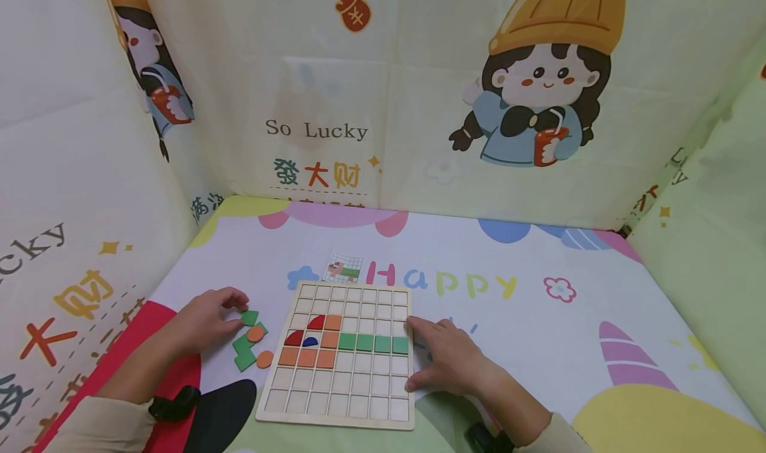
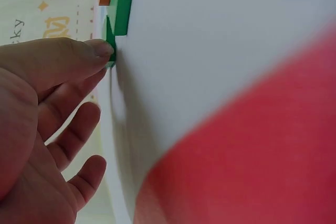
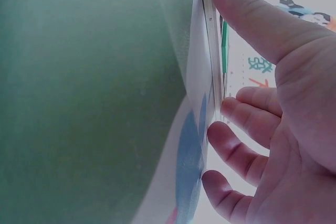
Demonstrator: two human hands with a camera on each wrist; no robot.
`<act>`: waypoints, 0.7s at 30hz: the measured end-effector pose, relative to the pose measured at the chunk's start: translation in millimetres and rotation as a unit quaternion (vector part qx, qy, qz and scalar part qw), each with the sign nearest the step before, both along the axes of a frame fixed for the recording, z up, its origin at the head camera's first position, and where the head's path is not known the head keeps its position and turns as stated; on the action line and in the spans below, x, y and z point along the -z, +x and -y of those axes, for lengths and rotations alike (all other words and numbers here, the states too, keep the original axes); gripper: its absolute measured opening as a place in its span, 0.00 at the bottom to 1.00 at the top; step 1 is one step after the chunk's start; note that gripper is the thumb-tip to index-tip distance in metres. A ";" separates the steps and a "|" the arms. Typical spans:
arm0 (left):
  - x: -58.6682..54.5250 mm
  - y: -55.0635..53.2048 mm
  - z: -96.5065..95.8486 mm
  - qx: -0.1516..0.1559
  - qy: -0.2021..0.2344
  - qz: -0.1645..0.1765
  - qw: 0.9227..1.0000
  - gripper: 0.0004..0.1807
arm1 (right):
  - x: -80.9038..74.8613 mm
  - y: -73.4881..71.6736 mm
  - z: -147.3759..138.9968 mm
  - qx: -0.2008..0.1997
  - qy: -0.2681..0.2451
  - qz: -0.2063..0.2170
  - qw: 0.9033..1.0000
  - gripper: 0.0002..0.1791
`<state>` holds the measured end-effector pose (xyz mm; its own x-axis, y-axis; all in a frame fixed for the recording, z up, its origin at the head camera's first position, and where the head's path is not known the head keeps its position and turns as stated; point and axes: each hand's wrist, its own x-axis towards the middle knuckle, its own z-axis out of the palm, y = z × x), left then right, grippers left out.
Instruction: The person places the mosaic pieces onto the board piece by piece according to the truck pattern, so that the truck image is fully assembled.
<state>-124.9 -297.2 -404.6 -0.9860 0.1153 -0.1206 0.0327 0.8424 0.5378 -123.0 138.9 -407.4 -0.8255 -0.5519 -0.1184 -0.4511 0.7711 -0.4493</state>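
My left hand [image 1: 206,320] pinches a green square tile [image 1: 249,318] between thumb and forefinger; the left wrist view shows the thumb on this green tile [image 2: 111,51] at close range. Just below lie several more green tiles [image 1: 244,359], with orange round pieces [image 1: 264,359] on and beside them. A wooden grid board [image 1: 359,400] lies flat in the middle. Orange squares [image 1: 307,358], red quarter-rounds [image 1: 294,338], a blue half-round [image 1: 310,341] and a row of green squares [image 1: 364,342] fill some cells. My right hand [image 1: 449,360] touches the board's right edge with thumb and fingertips, fingers loosely bent.
A small picture card [image 1: 344,267] with a coloured grid pattern lies behind the board. The printed tablecloth [image 1: 509,333] covers the table, and patterned cloth walls [image 1: 419,94] stand at the back and on both sides.
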 end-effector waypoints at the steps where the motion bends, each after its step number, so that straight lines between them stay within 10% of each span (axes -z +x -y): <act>1: 0.2 0.1 0.3 -0.002 0.000 0.000 1.000 0.31 | -0.1 -0.1 0.0 0.000 0.000 0.000 1.000 0.54; 21: -13.1 2.3 -8.0 -0.022 -0.028 -0.041 0.999 0.26 | -1.5 0.4 -1.0 0.000 -0.008 0.002 1.000 0.54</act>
